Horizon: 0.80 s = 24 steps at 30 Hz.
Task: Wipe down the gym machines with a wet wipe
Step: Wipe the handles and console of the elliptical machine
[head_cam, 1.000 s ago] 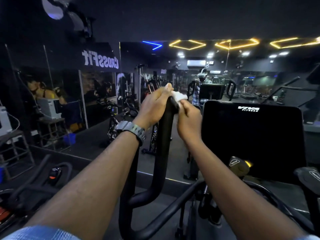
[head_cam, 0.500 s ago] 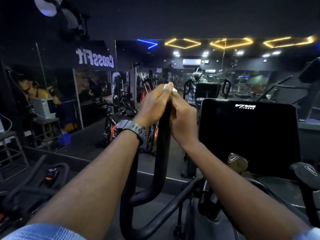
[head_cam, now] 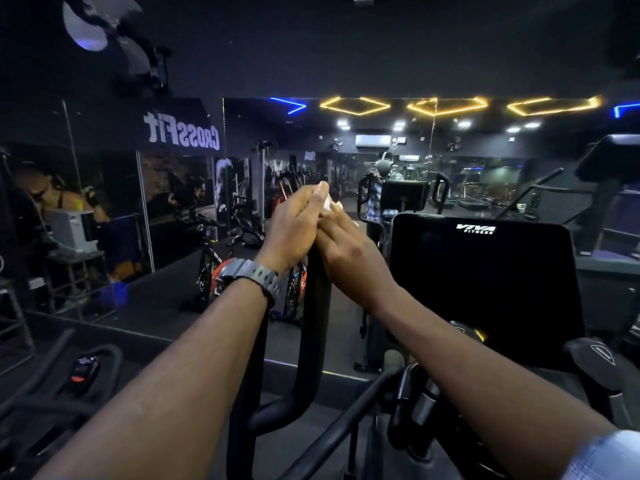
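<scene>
Console [head_cam: 485, 285]: reads "VIVA FITNESS".
Mirror sign [head_cam: 181, 132]: reversed "CrossFit".
Left hand [head_cam: 294, 223]: wraps the handlebar [head_cam: 313, 323] top.
Right hand [head_cam: 349, 258]: fingers press white wipe [head_cam: 330, 203] there.

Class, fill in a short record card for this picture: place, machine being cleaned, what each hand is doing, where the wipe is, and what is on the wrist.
place: a dark gym with a mirror wall
machine: black handlebar beside a dark screen
left hand: wrapped over the top of the handlebar
right hand: against the handlebar top, touching the left hand
wipe: white, showing between the two hands at the bar's top; which hand holds it cannot be told
wrist: grey watch on the left arm
</scene>
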Tool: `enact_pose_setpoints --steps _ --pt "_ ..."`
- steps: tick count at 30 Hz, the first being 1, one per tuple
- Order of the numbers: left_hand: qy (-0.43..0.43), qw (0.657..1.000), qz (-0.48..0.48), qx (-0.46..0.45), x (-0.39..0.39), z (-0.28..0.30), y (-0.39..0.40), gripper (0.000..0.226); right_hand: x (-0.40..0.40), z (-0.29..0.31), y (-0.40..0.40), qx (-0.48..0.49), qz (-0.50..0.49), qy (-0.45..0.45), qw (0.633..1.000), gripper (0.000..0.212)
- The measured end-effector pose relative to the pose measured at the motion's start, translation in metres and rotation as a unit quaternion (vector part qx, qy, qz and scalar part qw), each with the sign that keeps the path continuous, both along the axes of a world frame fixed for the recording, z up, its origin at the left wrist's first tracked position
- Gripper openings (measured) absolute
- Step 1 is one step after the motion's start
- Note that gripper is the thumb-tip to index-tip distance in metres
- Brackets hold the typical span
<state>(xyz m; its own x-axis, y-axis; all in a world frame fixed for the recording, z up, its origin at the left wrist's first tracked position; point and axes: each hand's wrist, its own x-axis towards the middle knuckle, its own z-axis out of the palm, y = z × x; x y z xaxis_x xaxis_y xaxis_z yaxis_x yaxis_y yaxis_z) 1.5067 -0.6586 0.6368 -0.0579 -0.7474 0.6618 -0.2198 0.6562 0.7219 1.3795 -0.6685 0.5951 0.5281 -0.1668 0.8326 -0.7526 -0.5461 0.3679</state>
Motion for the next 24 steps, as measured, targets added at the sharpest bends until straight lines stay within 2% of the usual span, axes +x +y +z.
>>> enact_pose_setpoints --steps 2,4,5,8,11,13,14,16,18,20,22,24 --pt "0.001 1.000 -0.009 0.006 0.002 0.000 0.001 0.052 -0.011 0.002 0.000 -0.054 0.017 0.087 0.995 0.019" --pt "-0.018 1.000 -0.013 0.016 0.003 0.002 -0.001 0.053 -0.022 0.020 -0.003 -0.065 0.015 0.144 0.987 0.020" --pt "-0.025 0.999 -0.020 0.017 0.003 0.004 -0.002 0.050 -0.023 0.031 -0.004 -0.046 0.007 0.139 0.989 0.023" --pt "-0.074 0.997 -0.001 0.001 0.006 0.007 -0.006 0.046 -0.005 0.047 -0.005 0.029 -0.013 0.051 0.998 0.027" --pt "-0.157 0.986 0.040 -0.032 0.019 -0.002 -0.008 0.038 0.010 0.025 -0.008 0.016 -0.052 0.028 0.998 0.022" --pt "-0.190 0.979 0.065 -0.031 0.030 -0.014 -0.010 0.047 0.009 0.009 -0.008 -0.021 -0.059 0.052 0.997 0.025" --pt "-0.186 0.980 0.068 -0.029 0.033 -0.019 -0.009 0.053 0.005 0.004 -0.007 -0.040 -0.054 0.072 0.995 0.028" --pt "-0.111 0.993 0.049 -0.003 0.040 -0.025 -0.009 0.068 -0.006 0.003 -0.005 -0.051 -0.031 0.139 0.988 0.034" --pt "-0.027 0.998 0.025 0.044 0.043 -0.029 -0.016 0.080 -0.019 0.018 -0.007 -0.048 -0.020 0.231 0.972 0.043" --pt "0.008 0.996 0.030 0.079 0.045 -0.031 -0.023 0.088 -0.030 0.040 -0.015 -0.042 -0.030 0.281 0.958 0.045" --pt "0.020 0.994 0.058 0.088 0.042 -0.031 -0.020 0.099 -0.025 0.045 -0.017 -0.031 -0.047 0.237 0.970 0.044" --pt "0.007 0.994 0.076 0.072 0.037 -0.029 -0.009 0.107 -0.014 0.020 -0.010 -0.040 -0.042 0.190 0.980 0.040"
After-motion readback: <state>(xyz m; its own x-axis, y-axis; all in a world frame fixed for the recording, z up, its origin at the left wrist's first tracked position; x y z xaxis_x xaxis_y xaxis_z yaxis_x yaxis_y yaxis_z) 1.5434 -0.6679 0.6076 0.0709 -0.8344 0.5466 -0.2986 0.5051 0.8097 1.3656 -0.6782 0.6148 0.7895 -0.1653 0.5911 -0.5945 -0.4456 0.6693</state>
